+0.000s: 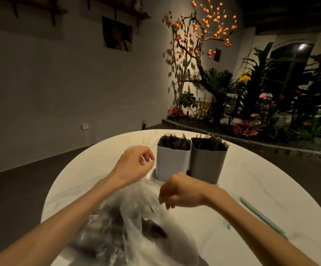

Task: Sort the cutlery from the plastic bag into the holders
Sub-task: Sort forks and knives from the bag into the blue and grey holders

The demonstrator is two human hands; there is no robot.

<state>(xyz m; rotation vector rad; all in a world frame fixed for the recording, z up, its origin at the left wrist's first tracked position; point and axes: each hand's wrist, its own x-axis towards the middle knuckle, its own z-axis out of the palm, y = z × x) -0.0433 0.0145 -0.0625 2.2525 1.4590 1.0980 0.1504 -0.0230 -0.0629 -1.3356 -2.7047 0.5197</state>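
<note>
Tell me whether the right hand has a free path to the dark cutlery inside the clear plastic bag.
Probably yes. The right hand hovers just above the clear plastic bag, whose film the left hand seems to hold up. Nothing stands between it and the dark cutlery, though whether the mouth is open is unclear.

Single view only, so no overlap between views to record. Head-worn wide-angle camera, looking forward and down from above the near edge of a round white tabletop (251,179). Both forearms enter from the bottom corners and converge mid-frame; left hand (136,162) and right hand (180,191) sit close to the lens, above a clear plastic bag (136,227) in the near foreground. Two cutlery holders (192,160) stand just beyond the hands, at centre. Upper half takes in a grey wall on the left and a planted corner with an orange-blossomed tree (203,35) far right. Straight edges bow toward the frame borders.
</note>
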